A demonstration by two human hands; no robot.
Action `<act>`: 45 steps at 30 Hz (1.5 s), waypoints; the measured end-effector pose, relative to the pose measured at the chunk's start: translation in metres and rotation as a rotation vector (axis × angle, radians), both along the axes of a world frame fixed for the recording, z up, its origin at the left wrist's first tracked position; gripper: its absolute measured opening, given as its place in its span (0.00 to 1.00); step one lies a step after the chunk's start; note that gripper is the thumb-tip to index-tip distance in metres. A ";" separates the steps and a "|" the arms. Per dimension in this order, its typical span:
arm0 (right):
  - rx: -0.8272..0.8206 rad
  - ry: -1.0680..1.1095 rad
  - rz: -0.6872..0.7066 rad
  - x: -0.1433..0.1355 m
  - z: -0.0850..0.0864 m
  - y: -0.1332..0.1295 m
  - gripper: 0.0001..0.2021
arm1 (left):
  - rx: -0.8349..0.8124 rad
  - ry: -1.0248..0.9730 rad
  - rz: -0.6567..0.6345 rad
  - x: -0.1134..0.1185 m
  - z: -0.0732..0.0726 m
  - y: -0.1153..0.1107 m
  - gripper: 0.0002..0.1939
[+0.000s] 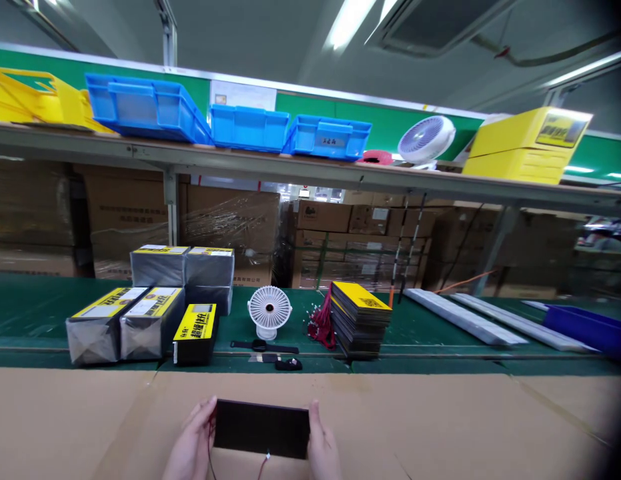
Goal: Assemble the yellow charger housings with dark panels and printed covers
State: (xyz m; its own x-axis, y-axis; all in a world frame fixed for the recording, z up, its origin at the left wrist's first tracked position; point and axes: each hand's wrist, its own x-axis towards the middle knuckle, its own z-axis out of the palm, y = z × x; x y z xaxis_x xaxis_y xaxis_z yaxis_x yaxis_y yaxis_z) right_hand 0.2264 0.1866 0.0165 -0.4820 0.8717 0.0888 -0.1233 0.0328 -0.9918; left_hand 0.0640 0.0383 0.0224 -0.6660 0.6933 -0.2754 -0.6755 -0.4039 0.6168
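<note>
Between my two hands is a flat black rectangular panel (261,430), held tilted just above the cardboard-covered table front (415,427). My left hand (193,443) grips its left end, with the thumb along the edge. At the right end my right hand (324,445) closes on it, thumb up. A thin dark wire hangs by my left hand, and a reddish wire with a small white connector (267,457) shows at the panel's lower edge. Beyond the panel lie a black watch-like strap (264,347) and a small black item (289,365).
A white desk fan (270,310) stands on the green surface. Left of it are wrapped stacks (153,323) and a yellow-topped black box (195,333). To its right are red wires (321,323) and a stack of dark pieces (360,327). Blue bins (250,130) line the shelf above.
</note>
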 end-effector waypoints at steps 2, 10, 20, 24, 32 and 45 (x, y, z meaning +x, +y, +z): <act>-0.090 -0.007 0.019 -0.001 0.000 -0.001 0.32 | -0.041 0.022 0.073 0.002 0.004 -0.001 0.13; -0.141 -0.008 0.068 -0.008 -0.005 -0.003 0.28 | -0.171 0.182 0.247 -0.004 -0.010 0.003 0.32; -0.077 0.081 0.211 -0.009 0.019 -0.019 0.21 | -0.256 0.316 0.256 -0.013 -0.022 0.002 0.26; -0.034 0.067 0.156 -0.009 0.020 -0.021 0.20 | -0.212 0.214 0.225 -0.007 -0.017 0.002 0.24; -0.010 0.014 0.174 -0.006 0.027 -0.021 0.21 | -0.157 0.183 0.196 -0.001 -0.005 0.000 0.26; 0.114 -0.015 0.234 -0.009 0.008 -0.009 0.18 | -0.263 0.439 0.336 -0.008 -0.023 0.003 0.24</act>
State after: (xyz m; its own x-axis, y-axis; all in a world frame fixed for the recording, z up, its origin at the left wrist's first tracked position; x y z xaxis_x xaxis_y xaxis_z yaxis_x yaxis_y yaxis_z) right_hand 0.2176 0.1774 0.0248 -0.6716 0.7209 0.1712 -0.1259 0.1166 -0.9852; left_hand 0.0557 0.0416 -0.0006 -0.9264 0.3720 -0.0587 -0.1976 -0.3473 0.9167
